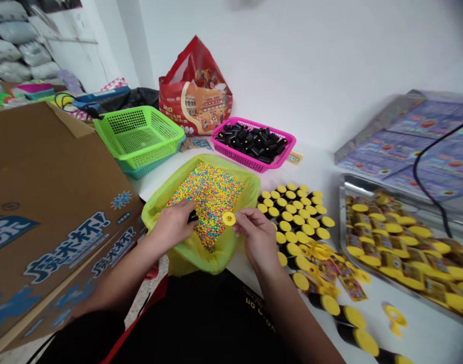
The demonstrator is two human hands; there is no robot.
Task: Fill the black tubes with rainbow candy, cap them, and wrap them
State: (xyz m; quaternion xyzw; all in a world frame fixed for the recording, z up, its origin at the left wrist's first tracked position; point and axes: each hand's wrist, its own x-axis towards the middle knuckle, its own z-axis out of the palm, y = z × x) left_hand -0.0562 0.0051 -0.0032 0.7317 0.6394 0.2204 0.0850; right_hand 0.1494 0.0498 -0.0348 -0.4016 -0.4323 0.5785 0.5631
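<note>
My left hand is closed around a small black tube, held low over the colourful candy beads. Fingers hide most of the tube. The beads fill a basin lined with a yellow-green plastic bag. Over the basin's right side, my right hand pinches a round yellow cap with a patterned centre. The cap and the tube are apart. Just right of that hand stand many black tubes with yellow lids, and loose yellow caps and printed cards lie in front of them.
A pink basket of black tubes stands behind the basin, near a red bag. Green baskets are stacked back left, beside a large cardboard box. On the right, a metal tray holds packed yellow-lidded tubes below purple printed boxes.
</note>
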